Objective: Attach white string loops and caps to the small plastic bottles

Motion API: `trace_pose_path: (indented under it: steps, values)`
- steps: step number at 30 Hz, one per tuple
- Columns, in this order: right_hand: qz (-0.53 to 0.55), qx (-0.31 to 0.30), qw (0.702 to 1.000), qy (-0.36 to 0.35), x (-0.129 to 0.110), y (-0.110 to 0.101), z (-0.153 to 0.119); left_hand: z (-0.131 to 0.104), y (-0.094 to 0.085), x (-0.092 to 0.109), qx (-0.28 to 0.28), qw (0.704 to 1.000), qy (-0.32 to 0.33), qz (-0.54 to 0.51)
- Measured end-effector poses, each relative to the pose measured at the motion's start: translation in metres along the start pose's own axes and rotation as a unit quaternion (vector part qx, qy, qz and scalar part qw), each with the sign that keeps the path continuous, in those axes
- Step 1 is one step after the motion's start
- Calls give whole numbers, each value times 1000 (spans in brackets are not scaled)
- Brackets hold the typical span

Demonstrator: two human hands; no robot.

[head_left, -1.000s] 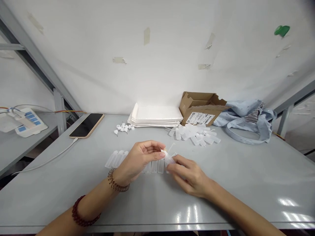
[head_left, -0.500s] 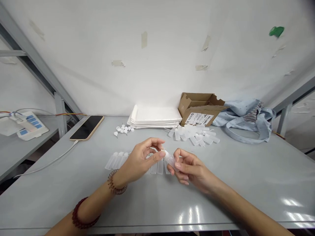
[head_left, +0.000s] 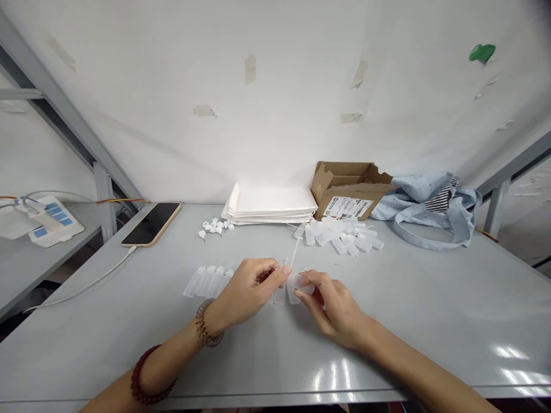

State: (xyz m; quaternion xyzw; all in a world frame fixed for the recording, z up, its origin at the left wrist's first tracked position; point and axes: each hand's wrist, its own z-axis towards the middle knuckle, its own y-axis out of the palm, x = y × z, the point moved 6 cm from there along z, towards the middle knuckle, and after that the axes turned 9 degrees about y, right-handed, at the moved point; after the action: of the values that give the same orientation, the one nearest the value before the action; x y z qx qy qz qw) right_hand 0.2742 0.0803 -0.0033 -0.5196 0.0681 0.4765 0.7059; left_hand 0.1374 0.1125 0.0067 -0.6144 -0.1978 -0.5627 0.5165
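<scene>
My left hand [head_left: 253, 287] pinches a thin white strip [head_left: 295, 252] that sticks up between thumb and forefinger. Beside it, my right hand [head_left: 333, 304] has its thumb and forefinger closed on a translucent bottle [head_left: 294, 287] near the tabletop. Another such bottle [head_left: 279, 295] lies just left of that one, partly under my left fingers. Left of my left hand, several translucent bottles [head_left: 206, 281] lie in a slanted row. A loose pile of similar bottles [head_left: 340, 234] is farther back on the right, and small white caps [head_left: 215, 226] with thin tips lie at the back left.
On the grey table [head_left: 258, 367], a phone [head_left: 152, 224] with a cable lies at the left. White envelopes [head_left: 271, 203] are stacked by the wall. An open cardboard box [head_left: 353, 192] stands beside them, with blue cloth [head_left: 430, 212] to its right. A power strip [head_left: 55, 221] sits far left.
Both hands have lowered toward the row in the middle. The bottle held tilted between them is now down by the table, and a white strip shows upright at my left fingertips.
</scene>
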Motion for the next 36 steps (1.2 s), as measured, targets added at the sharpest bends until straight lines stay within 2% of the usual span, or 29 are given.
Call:
trace_pose_path:
  steps: [2, 4, 6, 9, 11, 12, 13, 14, 15, 18, 19, 21, 24, 30, 33, 36]
  values:
    - [59, -14, 995, 73, 3, -3, 2, 0, -1, 1, -5, 1000, 12, 5]
    - [154, -43, 974, 158, 6, -5, 4, 1, -1, 4, -9, 999, 41, 17]
    - [280, -88, 928, 229, 10, -3, 6, 0, -2, 9, -13, 996, 79, 31]
    - [459, -158, 826, 288, 13, 3, 7, -2, -1, 17, -21, 991, 126, 34]
    - [530, -188, 767, 310, 15, 8, 6, -3, -1, 22, -27, 989, 141, 26]
    - [547, -199, 749, 316, 16, 9, 5, -3, -2, 23, -27, 989, 146, 23]
    - [551, -203, 745, 316, 16, 10, 5, -3, -2, 24, -28, 988, 149, 22]
    - [540, -198, 756, 313, 16, 10, 5, -2, -3, 24, -29, 988, 149, 21]
    - [510, -180, 784, 305, 16, 8, 5, -1, -4, 23, -27, 989, 146, 20]
    - [322, -71, 913, 241, 14, -6, 6, 2, -8, 15, -11, 993, 115, 28]
    - [251, -33, 945, 208, 11, -10, 6, 3, -9, 12, -5, 995, 99, 31]
    - [148, 19, 979, 137, 3, -15, 5, 3, -9, 6, -3, 998, 64, 25]
    - [83, 43, 992, 85, -2, -17, 3, 2, -4, 2, -19, 1000, 14, -8]
    - [107, 9, 983, 146, 5, -15, 3, -1, 4, -3, -24, 996, -41, -70]
    - [85, 52, 990, 97, 0, -19, 3, 0, 6, -5, -26, 991, -58, -116]
    - [64, 81, 994, 46, -5, -21, 3, -2, 11, -8, -73, 980, -89, -164]
